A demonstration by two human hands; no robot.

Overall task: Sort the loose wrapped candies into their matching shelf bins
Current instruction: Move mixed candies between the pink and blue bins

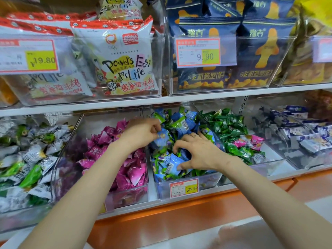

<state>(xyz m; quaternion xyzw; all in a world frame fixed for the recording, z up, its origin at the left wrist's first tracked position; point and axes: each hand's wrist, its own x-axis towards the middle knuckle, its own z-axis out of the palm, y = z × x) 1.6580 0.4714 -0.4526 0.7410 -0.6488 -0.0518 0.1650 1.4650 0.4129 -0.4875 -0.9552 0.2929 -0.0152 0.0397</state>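
We have both hands in the blue bin [162, 189]: our left hand [142, 133] pinches a blue candy [163, 137]; our right hand [197, 153] claws into the heap, fingers spread, grip unclear. Raking could flick wrappers into the pink bin [125, 196] left of it.

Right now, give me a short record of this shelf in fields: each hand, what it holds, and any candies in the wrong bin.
left hand: pinches a blue wrapped candy over the clear plastic middle bin
right hand: fingers curled into that bin's blue and green pile; grip unclear
left neighbour: bin of magenta wrapped candies
right neighbour: bin of dark green wrapped candies
strays: pink wrapped candies among the dark green ones
price tag: 29.80, on the middle bin's front
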